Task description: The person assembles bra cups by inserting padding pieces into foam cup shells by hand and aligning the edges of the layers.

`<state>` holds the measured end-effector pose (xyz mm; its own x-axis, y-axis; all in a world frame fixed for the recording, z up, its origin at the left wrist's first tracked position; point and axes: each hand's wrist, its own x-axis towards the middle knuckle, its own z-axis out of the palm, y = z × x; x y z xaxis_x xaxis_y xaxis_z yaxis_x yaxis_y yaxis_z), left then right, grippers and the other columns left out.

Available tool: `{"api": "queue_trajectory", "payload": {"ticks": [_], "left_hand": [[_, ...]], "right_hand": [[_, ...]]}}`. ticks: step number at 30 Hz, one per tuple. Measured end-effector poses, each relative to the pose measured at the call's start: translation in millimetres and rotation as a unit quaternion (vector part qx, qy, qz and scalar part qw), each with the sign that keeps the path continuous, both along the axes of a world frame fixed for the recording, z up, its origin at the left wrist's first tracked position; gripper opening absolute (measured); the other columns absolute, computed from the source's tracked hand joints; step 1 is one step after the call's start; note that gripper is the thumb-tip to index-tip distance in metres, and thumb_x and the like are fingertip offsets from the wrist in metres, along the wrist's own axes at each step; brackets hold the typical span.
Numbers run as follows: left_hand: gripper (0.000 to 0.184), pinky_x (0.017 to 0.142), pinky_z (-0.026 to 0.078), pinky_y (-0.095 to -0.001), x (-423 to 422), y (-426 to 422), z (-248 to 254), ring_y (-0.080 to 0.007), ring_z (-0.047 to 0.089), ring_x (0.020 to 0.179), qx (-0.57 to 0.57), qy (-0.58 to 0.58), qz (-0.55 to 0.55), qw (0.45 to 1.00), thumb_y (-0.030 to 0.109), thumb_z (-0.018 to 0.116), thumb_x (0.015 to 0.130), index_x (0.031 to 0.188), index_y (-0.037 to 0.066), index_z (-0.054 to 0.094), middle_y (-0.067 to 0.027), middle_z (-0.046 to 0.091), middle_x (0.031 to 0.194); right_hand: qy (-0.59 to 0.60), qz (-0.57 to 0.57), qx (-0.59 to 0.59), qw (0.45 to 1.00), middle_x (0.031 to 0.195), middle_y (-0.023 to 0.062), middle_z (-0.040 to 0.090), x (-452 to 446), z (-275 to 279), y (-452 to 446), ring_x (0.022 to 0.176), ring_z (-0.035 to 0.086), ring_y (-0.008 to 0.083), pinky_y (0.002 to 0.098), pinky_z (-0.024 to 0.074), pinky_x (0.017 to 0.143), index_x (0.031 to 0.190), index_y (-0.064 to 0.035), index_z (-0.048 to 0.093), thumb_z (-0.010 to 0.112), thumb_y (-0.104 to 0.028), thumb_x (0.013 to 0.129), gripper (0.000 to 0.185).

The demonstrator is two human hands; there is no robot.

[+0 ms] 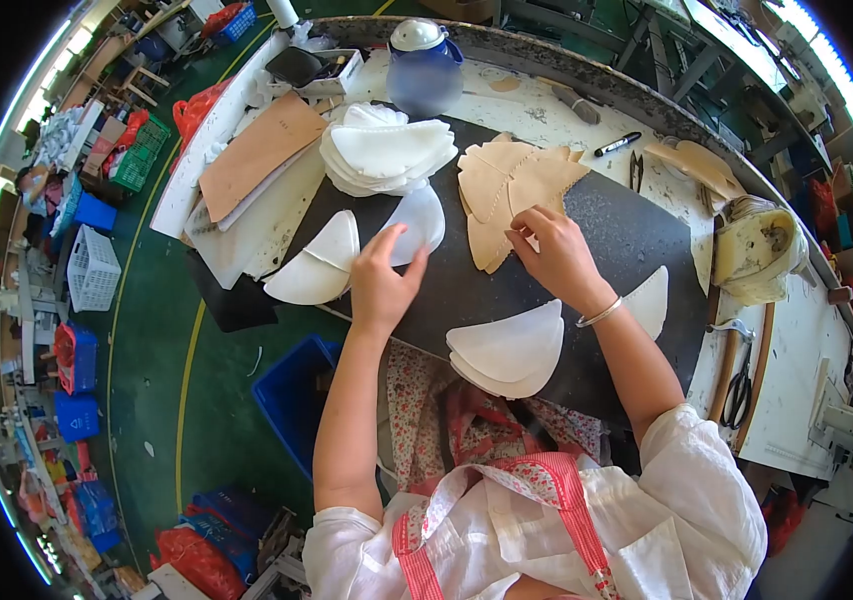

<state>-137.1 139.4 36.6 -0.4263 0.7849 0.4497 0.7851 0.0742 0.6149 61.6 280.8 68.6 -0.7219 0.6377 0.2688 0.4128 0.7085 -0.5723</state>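
Observation:
My left hand [384, 285] has thumb and fingers closed on the lower edge of a thin, pale, curved white piece [421, 216]. Just beyond it is a pile of white curved pieces [387, 155]. More white pieces [315, 268] lie to the left of this hand. My right hand [555, 255], a bangle at its wrist, is pinched at the near edge of overlapping tan pieces [507, 190] with notched edges. What its fingertips hold, if anything, is hidden. Nearer my body lies a stack of white pieces [509, 345]; one more white piece [649, 300] shows beside my right forearm.
Under the pieces is a dark board [637, 235]. A blue-and-white container [425, 65], brown card [262, 155], a black pen [618, 144] and small snips [637, 171] lie around the back. To the right are a stained tub [762, 250], a hammer [727, 370] and scissors [740, 390].

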Motion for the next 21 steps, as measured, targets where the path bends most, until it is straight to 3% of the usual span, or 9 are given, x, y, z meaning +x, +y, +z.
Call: {"api": "queue_trajectory", "payload": {"ticks": [1, 4, 5, 8, 11, 14, 17, 20, 21], "left_hand": [[0.033, 0.091, 0.047, -0.0412, 1, 2, -3, -0.0365, 0.058, 0.106, -0.019, -0.007, -0.031, 0.999, 0.017, 0.066, 0.083, 0.11, -0.003, 0.061, -0.0225, 0.061, 0.112], [0.037, 0.099, 0.041, -0.0434, 13, 5, -17, -0.0392, 0.05, 0.118, -0.083, 0.176, -0.037, 0.98, 0.022, 0.065, 0.086, 0.116, 0.001, 0.061, -0.022, 0.055, 0.125], [0.037, 0.104, 0.035, -0.0456, 17, 4, -24, -0.0425, 0.041, 0.126, -0.105, 0.165, -0.036, 0.98, 0.024, 0.064, 0.087, 0.118, 0.002, 0.061, -0.0226, 0.05, 0.131], [0.035, 0.105, 0.034, -0.0468, 23, -1, -28, -0.0416, 0.041, 0.125, -0.084, 0.184, -0.027, 0.979, 0.023, 0.06, 0.089, 0.116, 0.003, 0.062, -0.0219, 0.051, 0.129], [0.032, 0.104, 0.035, -0.0467, 24, -12, -27, -0.041, 0.043, 0.124, -0.068, 0.163, -0.047, 0.983, 0.021, 0.061, 0.088, 0.114, 0.003, 0.063, -0.0218, 0.053, 0.128], [0.03, 0.102, 0.036, -0.0462, 24, -23, -26, -0.0397, 0.046, 0.122, -0.047, 0.138, -0.076, 0.986, 0.018, 0.063, 0.086, 0.112, 0.004, 0.065, -0.0215, 0.055, 0.124], [0.026, 0.099, 0.039, -0.0456, 27, -25, -26, -0.0385, 0.05, 0.117, -0.011, 0.116, -0.066, 0.991, 0.013, 0.066, 0.081, 0.104, 0.0, 0.065, -0.0195, 0.059, 0.116], [0.027, 0.097, 0.041, -0.0456, 35, -15, -21, -0.0385, 0.052, 0.114, 0.019, 0.1, -0.063, 0.993, 0.013, 0.066, 0.081, 0.103, -0.001, 0.063, -0.0189, 0.06, 0.113], [0.027, 0.096, 0.041, -0.0456, 40, -10, -18, -0.0385, 0.053, 0.113, 0.031, 0.095, -0.061, 0.993, 0.013, 0.066, 0.081, 0.103, -0.002, 0.062, -0.0187, 0.06, 0.111]], "right_hand": [[-0.002, -0.002, 0.016, 1.0, 0.082, 0.0127, 0.062, -2, -3, 3, 0.08, 0.062, 0.0314, 0.0392, 0.05, 0.07, 0.084, -0.0004, 0.062, 0.064, -0.014, 0.083, 0.014], [0.033, 0.008, 0.113, 0.993, 0.08, 0.0113, 0.062, -19, -14, 15, 0.083, 0.061, 0.0303, 0.0389, 0.0502, 0.071, 0.081, -0.0011, 0.063, 0.064, -0.013, 0.079, 0.012], [0.051, 0.014, 0.15, 0.987, 0.079, 0.0109, 0.062, -26, -19, 19, 0.083, 0.06, 0.0295, 0.0384, 0.0504, 0.072, 0.08, -0.0012, 0.064, 0.064, -0.012, 0.078, 0.011], [-0.159, 0.148, 0.247, 0.944, 0.085, 0.0099, 0.061, -44, -28, 38, 0.088, 0.057, 0.0298, 0.0373, 0.0494, 0.077, 0.078, -0.0014, 0.063, 0.064, -0.013, 0.079, 0.011], [-0.2, 0.134, 0.296, 0.924, 0.08, 0.0079, 0.063, -52, -25, 31, 0.081, 0.058, 0.024, 0.032, 0.0504, 0.075, 0.073, -0.0058, 0.067, 0.063, -0.009, 0.069, 0.007], [-0.114, 0.154, 0.258, 0.947, 0.078, 0.006, 0.063, -44, -27, 45, 0.083, 0.058, 0.0236, 0.031, 0.0505, 0.073, 0.074, -0.007, 0.067, 0.062, -0.01, 0.071, 0.007], [-0.11, 0.195, 0.283, 0.933, 0.082, 0.0051, 0.063, -39, -19, 46, 0.083, 0.059, 0.0235, 0.0318, 0.0507, 0.073, 0.072, -0.0081, 0.067, 0.061, -0.009, 0.072, 0.006], [-0.185, 0.202, 0.34, 0.9, 0.084, 0.0045, 0.062, -48, -27, 48, 0.085, 0.059, 0.0228, 0.0316, 0.0508, 0.072, 0.077, -0.0095, 0.066, 0.06, -0.01, 0.073, 0.007], [-0.162, 0.196, 0.312, 0.915, 0.085, 0.0053, 0.063, -46, -27, 47, 0.085, 0.059, 0.024, 0.0322, 0.0506, 0.073, 0.081, -0.0075, 0.065, 0.061, -0.007, 0.074, 0.008]]}}
